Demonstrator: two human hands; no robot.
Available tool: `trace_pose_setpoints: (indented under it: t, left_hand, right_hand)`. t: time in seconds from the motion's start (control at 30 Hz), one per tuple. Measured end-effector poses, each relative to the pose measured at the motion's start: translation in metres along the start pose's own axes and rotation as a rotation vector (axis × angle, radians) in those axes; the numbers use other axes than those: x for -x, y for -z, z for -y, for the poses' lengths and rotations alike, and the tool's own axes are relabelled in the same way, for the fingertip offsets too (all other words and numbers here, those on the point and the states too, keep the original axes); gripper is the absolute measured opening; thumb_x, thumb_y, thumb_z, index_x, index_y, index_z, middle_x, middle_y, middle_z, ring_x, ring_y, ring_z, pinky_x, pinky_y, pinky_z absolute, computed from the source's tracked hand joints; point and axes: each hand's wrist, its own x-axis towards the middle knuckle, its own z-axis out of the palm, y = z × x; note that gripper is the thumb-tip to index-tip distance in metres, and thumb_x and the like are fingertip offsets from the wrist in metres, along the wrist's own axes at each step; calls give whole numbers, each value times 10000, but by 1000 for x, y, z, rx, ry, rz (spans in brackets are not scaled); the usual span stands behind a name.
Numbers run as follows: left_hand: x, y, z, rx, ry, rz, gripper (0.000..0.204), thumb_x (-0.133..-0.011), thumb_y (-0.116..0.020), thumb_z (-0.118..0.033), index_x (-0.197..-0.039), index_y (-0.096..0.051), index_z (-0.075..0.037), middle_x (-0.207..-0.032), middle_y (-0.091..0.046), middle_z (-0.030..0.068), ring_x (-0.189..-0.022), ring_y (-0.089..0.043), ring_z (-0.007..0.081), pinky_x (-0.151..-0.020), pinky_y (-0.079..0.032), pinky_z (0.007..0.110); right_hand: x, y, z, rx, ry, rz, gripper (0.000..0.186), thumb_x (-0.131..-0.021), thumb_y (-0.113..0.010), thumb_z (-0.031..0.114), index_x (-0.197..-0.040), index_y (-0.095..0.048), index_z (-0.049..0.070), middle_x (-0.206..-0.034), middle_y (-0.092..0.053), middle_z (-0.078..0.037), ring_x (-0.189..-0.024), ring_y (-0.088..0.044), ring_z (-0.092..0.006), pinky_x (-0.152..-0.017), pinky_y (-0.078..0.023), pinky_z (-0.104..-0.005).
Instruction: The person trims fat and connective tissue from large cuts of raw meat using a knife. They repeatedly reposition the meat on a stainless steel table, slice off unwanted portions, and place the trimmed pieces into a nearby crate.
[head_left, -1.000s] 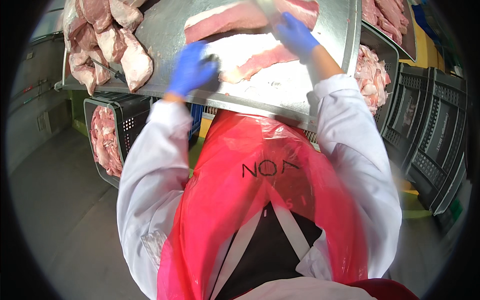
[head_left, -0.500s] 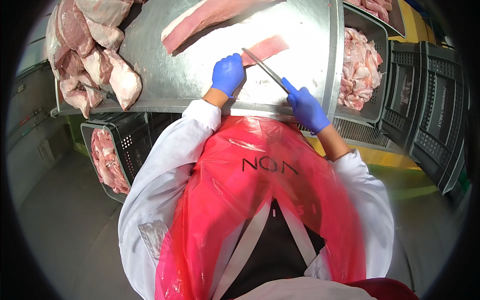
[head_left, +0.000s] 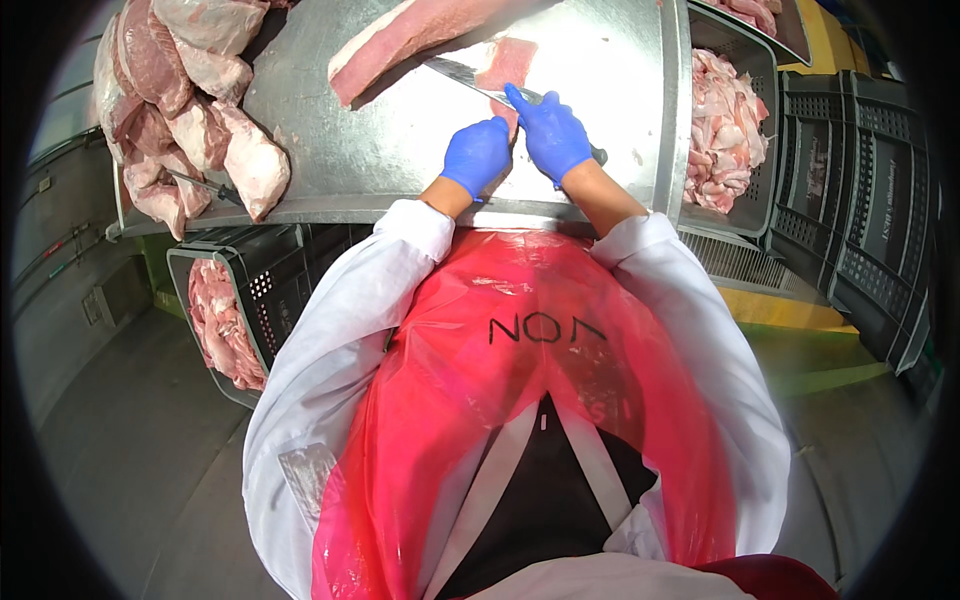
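Observation:
A short flat strip of pink meat (head_left: 508, 63) lies on the metal worktable (head_left: 300, 100) in front of me. My left hand (head_left: 476, 157), in a blue glove, is closed on the strip's near end. My right hand (head_left: 552, 138), also gloved, grips a knife (head_left: 455, 72) with the index finger stretched along it. The blade crosses over the strip and points far left; the dark handle's end sticks out on the right of the hand. Both hands are close together. Beyond the blade lies a long thick piece of pale-edged meat (head_left: 400, 45), touched by neither hand.
Large meat cuts (head_left: 170, 90) are piled at the table's left, with another knife (head_left: 205, 183) among them. A dark crate of trimmings (head_left: 725, 140) stands beyond the right edge, near stacked empty crates (head_left: 870, 200). Below left is another meat-filled crate (head_left: 225, 325).
My right hand and knife have moved left, next to my left hand. The blade now lies across the strip, pointing further left. The strip has turned, its far end swinging left.

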Motion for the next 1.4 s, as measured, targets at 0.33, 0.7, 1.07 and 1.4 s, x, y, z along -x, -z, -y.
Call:
trace_pose_setpoints:
  t: [0.33, 0.7, 1.07, 1.4]
  left_hand:
    - [22, 25, 124, -165, 168, -119, 145, -876, -592, -163, -905, -644, -31, -837, -702, 212, -757, -699, 394, -698, -567, 475]
    - [29, -6, 41, -58, -136, -67, 130, -808, -593, -129, -882, -639, -33, -766, -680, 202, -700, -690, 361, -661, -559, 455]
    - [24, 4, 47, -150, -166, -59, 111, -852, -556, -107, -885, -624, -25, -764, -678, 179, -714, -692, 340, -636, -552, 443]
    - [73, 26, 158, -270, -39, -48, 117, -836, -596, -140, -920, -618, -62, -835, -670, 184, -771, -674, 383, -703, -546, 481]
  right_hand:
    - [46, 28, -43, 23, 50, 44, 540, -989, -546, 227, -1505, -420, 322, -1031, -557, -256, -882, -638, -410, -788, -545, -483]
    - [1, 11, 0, 61, -77, 56, 518, -1009, -488, 242, -1516, -407, 311, -1082, -555, -265, -932, -638, -425, -814, -538, -499]
    - [-55, -4, 33, 13, -16, 22, 537, -985, -480, 202, -1505, -426, 324, -1142, -560, -224, -993, -632, -402, -866, -532, -472]
    - [-43, 37, -46, 81, 241, 70, 522, -1021, -474, 233, -1530, -386, 311, -1177, -589, -242, -1018, -630, -399, -942, -507, -451]
